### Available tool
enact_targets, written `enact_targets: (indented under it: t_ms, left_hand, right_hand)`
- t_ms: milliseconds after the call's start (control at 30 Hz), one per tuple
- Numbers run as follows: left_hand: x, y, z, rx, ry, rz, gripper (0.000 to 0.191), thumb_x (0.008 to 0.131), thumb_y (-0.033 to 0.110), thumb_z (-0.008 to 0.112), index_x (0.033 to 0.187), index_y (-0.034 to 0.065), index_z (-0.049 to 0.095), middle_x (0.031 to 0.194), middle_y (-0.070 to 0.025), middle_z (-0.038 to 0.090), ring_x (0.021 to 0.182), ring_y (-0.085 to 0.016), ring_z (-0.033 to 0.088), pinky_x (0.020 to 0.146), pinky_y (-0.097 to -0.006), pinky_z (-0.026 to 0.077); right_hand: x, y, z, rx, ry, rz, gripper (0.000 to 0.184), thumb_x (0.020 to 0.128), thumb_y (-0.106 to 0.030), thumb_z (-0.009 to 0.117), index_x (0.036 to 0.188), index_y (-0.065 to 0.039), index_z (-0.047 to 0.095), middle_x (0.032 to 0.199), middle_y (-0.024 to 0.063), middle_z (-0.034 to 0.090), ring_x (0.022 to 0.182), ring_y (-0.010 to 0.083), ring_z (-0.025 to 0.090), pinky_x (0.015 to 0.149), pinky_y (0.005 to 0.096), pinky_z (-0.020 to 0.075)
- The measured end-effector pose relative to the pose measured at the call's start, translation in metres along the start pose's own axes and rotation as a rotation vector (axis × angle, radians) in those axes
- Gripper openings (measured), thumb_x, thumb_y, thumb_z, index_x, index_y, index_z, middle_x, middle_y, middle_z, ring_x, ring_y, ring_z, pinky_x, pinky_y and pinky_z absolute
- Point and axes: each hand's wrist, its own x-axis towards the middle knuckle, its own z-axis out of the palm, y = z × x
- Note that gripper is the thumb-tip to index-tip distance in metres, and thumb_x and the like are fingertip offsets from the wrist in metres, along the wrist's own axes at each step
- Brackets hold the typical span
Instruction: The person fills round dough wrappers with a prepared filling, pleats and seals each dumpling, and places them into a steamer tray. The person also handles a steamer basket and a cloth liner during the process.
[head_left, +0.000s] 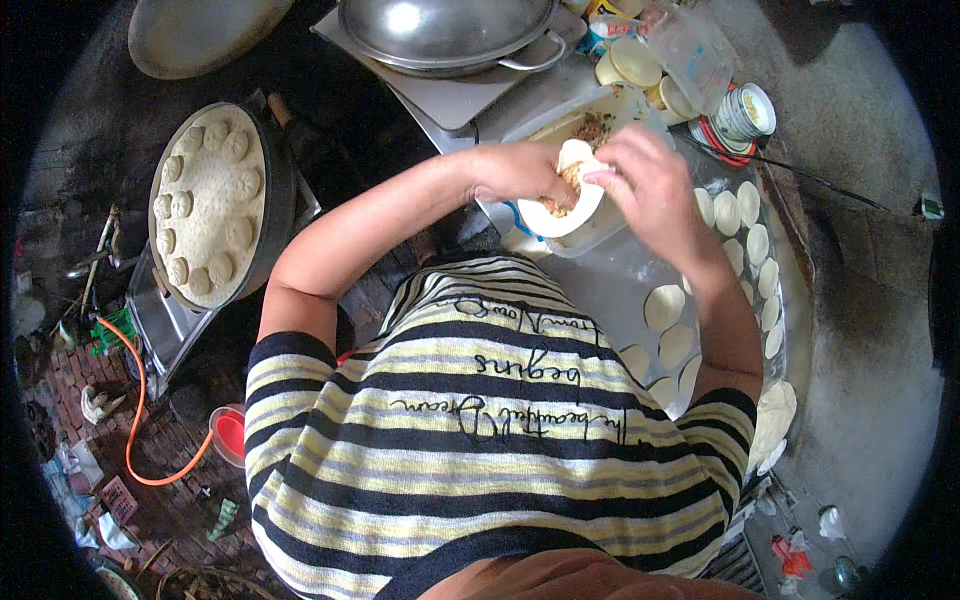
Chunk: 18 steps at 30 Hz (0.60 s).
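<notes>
A round dough wrapper (564, 223) with crumbly filling (571, 177) at its centre lies in my left hand (525, 171), whose thumb presses into the filling. My right hand (651, 176), a little blurred, pinches the wrapper's edge on the right side. Both are above a clear plastic container (616, 229) with more filling (592, 129) at its far end. Flat dough rounds (664, 307) are spread over the metal worktop (626, 281) at the right, partly hidden by my right arm. Pleated buns (248, 182) sit on a perforated liner (210, 214) in the round steamer at left.
A large metal wok or lid (450, 34) with a side handle stands at the top. Stacked bowls (739, 112), lidded tubs (634, 64) and a thin dark cable (817, 178) are at upper right. An orange hose (139, 420) lies over the brick floor at lower left.
</notes>
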Motion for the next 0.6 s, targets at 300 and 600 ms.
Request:
enact_targets:
  t_ms: [300, 600]
  left_hand:
    - [0.003, 0.021, -0.011, 0.201, -0.128, -0.083, 0.024, 0.072, 0.007, 0.063, 0.095, -0.001, 0.06, 0.077, -0.003, 0.062, 0.069, -0.011, 0.059, 0.063, -0.0268, 0.049]
    - [-0.013, -0.008, -0.005, -0.91, -0.02, 0.114, 0.051, 0.092, 0.021, 0.052, 0.135, 0.0007, 0.033, 0.131, -0.0171, 0.046, 0.122, -0.031, 0.046, 0.097, -0.0602, 0.039]
  right_hand:
    - [0.004, 0.002, -0.004, -0.006, 0.012, -0.111, 0.02, 0.076, -0.013, 0.067, 0.084, 0.001, 0.057, 0.08, 0.0129, 0.055, 0.078, 0.0322, 0.056, 0.069, 0.0378, 0.0446]
    - [-0.007, 0.009, 0.011, 0.214, 0.28, 0.164, 0.011, 0.079, -0.003, 0.066, 0.084, 0.002, 0.058, 0.075, 0.0097, 0.055, 0.063, 0.0169, 0.051, 0.058, 0.0267, 0.0421]
